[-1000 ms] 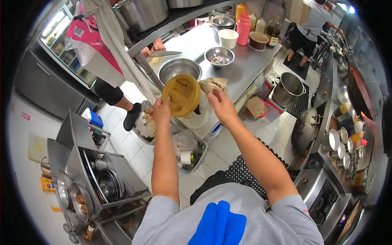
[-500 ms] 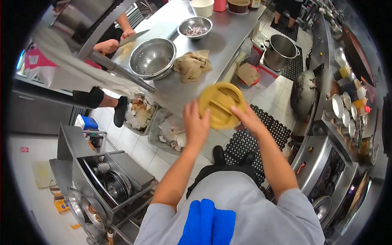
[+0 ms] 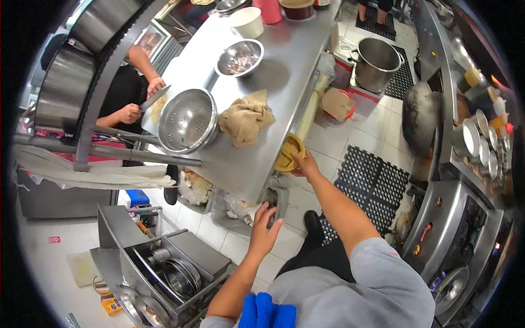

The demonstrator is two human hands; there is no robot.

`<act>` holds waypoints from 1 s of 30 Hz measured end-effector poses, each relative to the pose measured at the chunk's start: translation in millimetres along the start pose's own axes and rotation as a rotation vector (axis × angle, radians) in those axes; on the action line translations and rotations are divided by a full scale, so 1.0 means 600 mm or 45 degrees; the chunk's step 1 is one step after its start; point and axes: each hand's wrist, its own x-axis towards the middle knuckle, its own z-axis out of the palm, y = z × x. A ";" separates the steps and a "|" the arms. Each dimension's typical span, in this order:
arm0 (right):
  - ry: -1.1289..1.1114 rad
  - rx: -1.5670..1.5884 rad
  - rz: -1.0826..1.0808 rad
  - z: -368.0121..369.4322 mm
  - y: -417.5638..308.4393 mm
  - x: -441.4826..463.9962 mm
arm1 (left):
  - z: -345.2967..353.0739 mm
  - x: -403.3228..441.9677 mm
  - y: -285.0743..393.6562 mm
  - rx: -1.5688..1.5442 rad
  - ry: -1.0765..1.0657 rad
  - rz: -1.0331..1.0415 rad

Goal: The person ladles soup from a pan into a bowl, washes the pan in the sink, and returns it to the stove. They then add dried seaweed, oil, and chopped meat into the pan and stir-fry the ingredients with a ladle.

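The steel table (image 3: 224, 169) extends away from the operator, its near corner overhanging a grey bin (image 3: 227, 225) that contains plastic waste. A stockpot (image 3: 377, 68) stands to the right of the table. On the tabletop, a perforated colander (image 3: 187, 121) is positioned at the left, with a crumpled tan cloth (image 3: 246, 120) just beside it; a metal bowl (image 3: 225, 61) containing chopped pieces sits farther back. The yellow lid (image 3: 290, 157) is located at the table's right edge; contact between the two cannot be confirmed from this angle. The right hand (image 3: 307, 165) is closed on the lid's near rim. The left hand (image 3: 264, 230), fingers spread and slightly curved, holds nothing and is positioned near the bin.
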 end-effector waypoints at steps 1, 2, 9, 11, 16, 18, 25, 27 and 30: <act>0.012 -0.013 0.038 0.027 0.004 0.022 | -0.011 -0.002 0.004 -0.108 0.000 -0.086; 0.025 -0.024 0.076 0.051 0.014 0.048 | -0.019 -0.005 0.005 -0.217 -0.002 -0.171; -0.239 -0.318 0.213 0.127 0.132 0.170 | -0.025 0.076 0.020 -0.513 0.052 -0.213; -0.193 -0.370 0.209 0.121 0.137 0.159 | -0.028 0.115 0.045 -0.612 0.081 -0.209; -0.303 -0.495 0.238 -0.014 0.099 0.057 | -0.063 0.306 0.167 -1.086 0.053 -0.341; -0.427 -0.384 0.432 -0.118 0.119 0.010 | -0.075 0.413 0.186 -1.371 0.081 -0.355; -0.017 -0.213 0.635 -0.527 0.070 -0.202 | -0.108 0.798 -0.059 -1.948 -0.289 -0.177; -0.016 -0.297 0.533 -0.583 0.031 -0.310 | -0.124 0.869 -0.103 -2.063 -0.313 -0.477; 0.501 0.227 -0.001 -0.582 -0.029 -0.507 | -0.088 0.949 -0.042 -1.865 -0.368 -0.638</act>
